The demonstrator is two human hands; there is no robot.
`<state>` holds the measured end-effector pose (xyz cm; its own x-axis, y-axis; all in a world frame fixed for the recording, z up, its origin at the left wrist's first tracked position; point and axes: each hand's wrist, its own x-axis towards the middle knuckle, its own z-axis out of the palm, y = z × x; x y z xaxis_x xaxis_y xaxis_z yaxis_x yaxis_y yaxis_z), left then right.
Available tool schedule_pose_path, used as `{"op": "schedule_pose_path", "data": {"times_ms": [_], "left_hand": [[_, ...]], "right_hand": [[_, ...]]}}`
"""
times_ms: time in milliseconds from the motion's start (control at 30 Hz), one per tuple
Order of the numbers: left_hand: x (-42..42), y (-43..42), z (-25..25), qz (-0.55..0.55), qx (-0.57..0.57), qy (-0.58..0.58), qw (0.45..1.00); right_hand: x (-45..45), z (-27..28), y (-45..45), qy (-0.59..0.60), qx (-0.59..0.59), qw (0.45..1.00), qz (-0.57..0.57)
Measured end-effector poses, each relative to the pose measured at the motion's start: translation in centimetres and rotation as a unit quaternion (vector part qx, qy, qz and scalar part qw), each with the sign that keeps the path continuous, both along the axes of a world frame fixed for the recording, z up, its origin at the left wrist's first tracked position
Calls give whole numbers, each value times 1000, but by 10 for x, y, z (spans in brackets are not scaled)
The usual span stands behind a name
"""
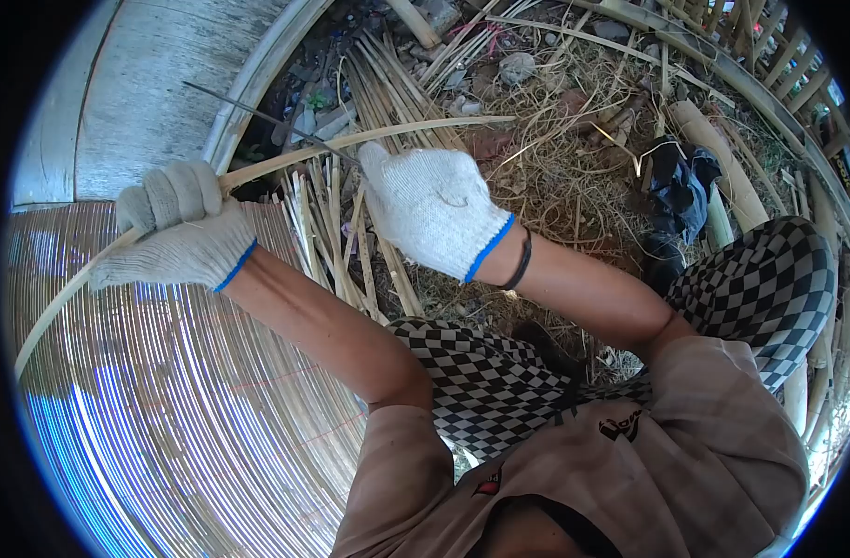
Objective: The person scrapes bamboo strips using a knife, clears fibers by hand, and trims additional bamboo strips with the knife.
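A long, pale bamboo strip [304,151] bends across the view, from the lower left up past both gloves. My left hand [178,223], in a white knitted glove with a blue cuff, has its fingers wrapped round this strip. My right hand [434,205], gloved the same way, is closed on a knife, whose handle is hidden inside the glove. The thin dark knife blade [267,119] points up and left. It crosses the strip close to the right glove; whether the edge touches the strip I cannot tell.
A slatted bamboo mat [192,372] lies at the left, below a pale weathered board [178,93]. Split bamboo strips [388,88] are heaped beyond my hands. Shavings [574,177], a black plastic bag [681,191] and bamboo poles [713,153] lie at the right.
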<state>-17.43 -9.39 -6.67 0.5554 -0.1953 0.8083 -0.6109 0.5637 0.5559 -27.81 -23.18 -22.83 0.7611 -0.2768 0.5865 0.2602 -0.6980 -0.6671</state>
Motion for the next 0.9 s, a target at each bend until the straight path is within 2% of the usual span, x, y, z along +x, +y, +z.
{"op": "schedule_pose_path", "data": {"times_ms": [33, 100, 167, 200, 233, 267, 300, 367, 400, 500, 533, 567, 600, 633, 667, 733, 767, 833, 900], "left_hand": [[1, 2, 2, -35, 11, -6, 999], [4, 1, 5, -111, 32, -19, 993], [12, 10, 2, -60, 18, -6, 998], [12, 13, -1, -31, 7, 11, 999], [17, 18, -1, -4, -2, 26, 1000], [26, 23, -2, -33, 10, 11, 999], [36, 26, 2, -33, 8, 8, 999], [45, 39, -1, -17, 18, 22, 999], [25, 21, -2, 113, -15, 47, 992], [29, 34, -3, -113, 0, 21, 993], [32, 38, -6, -135, -7, 13, 991], [37, 42, -5, -157, -2, 7, 987], [42, 49, -5, -179, 2, 3, 984], [41, 51, -8, -200, 3, 3, 980], [40, 51, -12, -195, 0, 5, 981], [38, 43, -7, -193, -6, -2, 981], [34, 36, -3, -214, 6, -12, 977], [21, 26, 2, -253, 29, -27, 967], [33, 44, 3, -247, 58, -18, 967]], "right_hand": [[-5, 0, 3, -20, 7, 1000, 5], [12, -25, -3, 27, 30, 999, -29], [43, -81, -17, 66, 29, 993, -95], [57, -123, -23, 48, 7, 997, -65], [52, -110, -30, 27, -11, 999, -36], [33, -100, -26, 106, 21, 992, -72], [22, -90, -20, 100, -13, 992, -78], [1, -56, -5, 103, 42, 994, -17], [4, -56, 3, 75, 9, 997, -17], [24, -91, 0, 67, 72, 995, -35], [28, -112, -9, 30, 62, 996, -62], [45, -156, -18, 21, 52, 996, -67], [55, -174, -29, 101, 32, 990, -96], [55, -176, -37, 184, 9, 975, -124], [51, -180, -41, 195, 7, 975, -109], [43, -149, -46, 203, 6, 975, -88], [34, -123, -37, 227, -46, 969, -84], [26, -107, -19, 79, -47, 992, -84], [33, -123, -13, 4, -14, 996, -90]]}}
